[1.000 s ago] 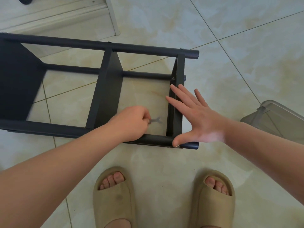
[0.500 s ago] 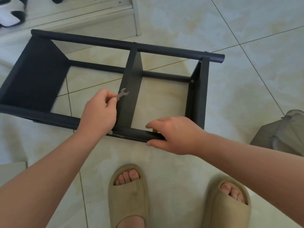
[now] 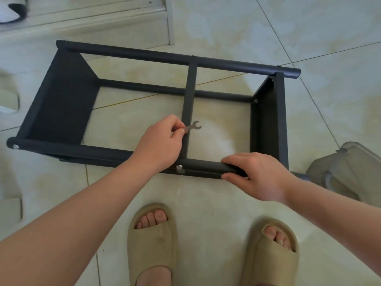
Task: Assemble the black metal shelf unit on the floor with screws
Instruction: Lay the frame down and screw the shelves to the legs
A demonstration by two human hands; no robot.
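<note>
Shelf unit (image 3: 268, 124): three panels (image 3: 61, 112), one wrench (image 3: 193, 127), perhaps three screws (image 3: 179, 167).

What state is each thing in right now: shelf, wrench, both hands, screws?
Shelf unit: lying on its side on the floor, panels fitted between tubes.
Wrench: pinched by left hand, open end on no screw.
Right hand: gripping the near tube.
Near-tube screw: seated, head showing; tightness cannot be told.
Grey bin: on the floor at the right.
</note>
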